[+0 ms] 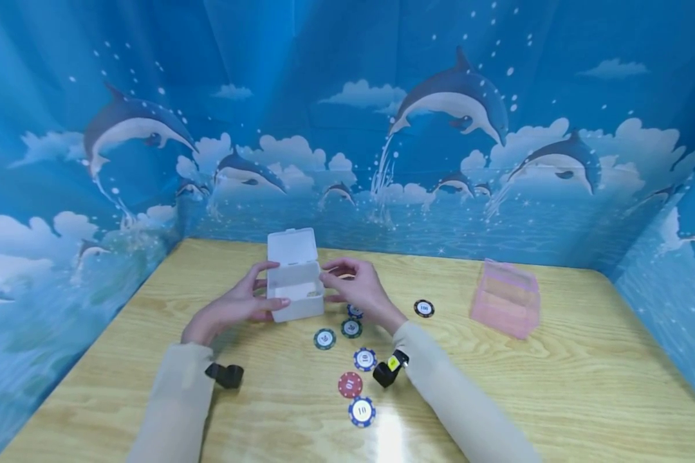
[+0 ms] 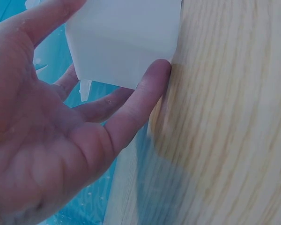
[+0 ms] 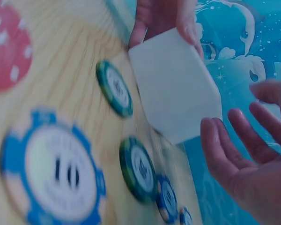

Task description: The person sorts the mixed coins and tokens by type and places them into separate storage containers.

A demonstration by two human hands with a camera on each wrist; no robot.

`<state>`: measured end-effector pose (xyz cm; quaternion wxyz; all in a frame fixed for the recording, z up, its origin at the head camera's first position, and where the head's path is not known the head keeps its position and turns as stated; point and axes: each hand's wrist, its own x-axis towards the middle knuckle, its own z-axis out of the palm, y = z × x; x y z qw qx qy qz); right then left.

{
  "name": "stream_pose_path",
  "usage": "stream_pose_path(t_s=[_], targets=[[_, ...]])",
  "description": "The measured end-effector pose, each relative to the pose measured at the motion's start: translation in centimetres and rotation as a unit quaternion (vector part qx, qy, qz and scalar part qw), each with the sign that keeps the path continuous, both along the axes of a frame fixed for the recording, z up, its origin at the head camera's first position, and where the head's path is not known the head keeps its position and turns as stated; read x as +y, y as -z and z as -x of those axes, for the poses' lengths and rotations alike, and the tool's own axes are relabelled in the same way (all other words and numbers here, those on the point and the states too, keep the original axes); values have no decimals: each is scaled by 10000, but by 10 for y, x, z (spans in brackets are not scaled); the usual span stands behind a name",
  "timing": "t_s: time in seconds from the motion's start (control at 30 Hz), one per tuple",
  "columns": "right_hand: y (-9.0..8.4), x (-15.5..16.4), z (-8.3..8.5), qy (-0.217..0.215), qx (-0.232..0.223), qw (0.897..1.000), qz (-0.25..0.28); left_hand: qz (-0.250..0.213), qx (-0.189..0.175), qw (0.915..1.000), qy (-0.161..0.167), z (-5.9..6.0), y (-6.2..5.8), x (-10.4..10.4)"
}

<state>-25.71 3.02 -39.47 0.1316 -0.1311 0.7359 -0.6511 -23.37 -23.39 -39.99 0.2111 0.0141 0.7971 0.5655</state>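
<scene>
A small white plastic box (image 1: 298, 311) stands on the table with its lid (image 1: 292, 245) raised at the back. Something small and yellowish lies inside, too small to identify. My left hand (image 1: 231, 308) grips the box at its left side, thumb at the front rim. In the left wrist view, fingers of the left hand (image 2: 47, 136) lie along the box wall. My right hand (image 1: 363, 289) is at the box's right side with loosely bent fingers. The right wrist view shows these fingers (image 3: 215, 145) close to the box (image 3: 173, 84); whether they touch it I cannot tell.
Poker chips lie right and in front of the box: green ones (image 1: 325, 339), blue ones (image 1: 361, 411), a red one (image 1: 350, 384). A black chip (image 1: 424, 308) lies farther right. Beyond it rests an open pink translucent case (image 1: 506, 302). A dolphin-print curtain (image 1: 336, 116) borders the table.
</scene>
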Motion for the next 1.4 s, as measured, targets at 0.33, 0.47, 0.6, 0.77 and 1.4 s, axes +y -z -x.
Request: stream_pose_path(t_s=[0.33, 0.47, 0.6, 0.77, 1.4], targets=[[-5, 20, -2, -311, 1176, 9857, -1162, 64, 2, 10000, -44, -1, 1, 0], [-7, 29, -4, -375, 1319, 9821, -1291, 77, 15, 10000, -51, -1, 1, 1], [-7, 37, -5, -394, 1464, 9787, -1381, 50, 24, 10000, -66, -2, 0, 0], [-8, 45, -8, -358, 1573, 9759, -1468, 9, 49, 10000, -11, -2, -2, 1], [-7, 81, -29, -126, 1720, 9683, -1806, -39, 116, 9999, 81, -4, -3, 3]])
